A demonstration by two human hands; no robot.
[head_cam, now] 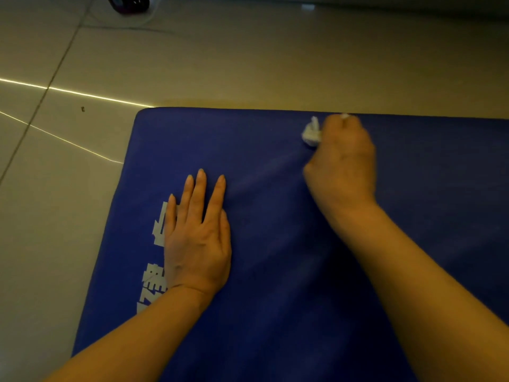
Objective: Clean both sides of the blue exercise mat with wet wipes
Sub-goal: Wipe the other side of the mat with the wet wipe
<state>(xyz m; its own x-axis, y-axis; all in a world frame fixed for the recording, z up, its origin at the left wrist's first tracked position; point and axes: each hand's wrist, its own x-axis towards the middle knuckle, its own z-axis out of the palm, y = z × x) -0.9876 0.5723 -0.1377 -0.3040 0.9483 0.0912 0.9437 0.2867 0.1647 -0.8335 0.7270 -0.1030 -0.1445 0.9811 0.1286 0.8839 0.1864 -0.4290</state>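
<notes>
A person is wiping the far edge of a blue exercise mat [275, 244] lying flat on a tiled floor [192, 64].

The right hand [343, 161] is clenching a crumpled white wet wipe [311, 133] and pressing it to the mat near its far edge. The left hand [197, 235] is lying flat, fingers straight, steadying the mat beside white printed lettering [157, 266]. The work appears to be partway through this upper side; judging by the task, the underside is probably waiting for its turn.
</notes>
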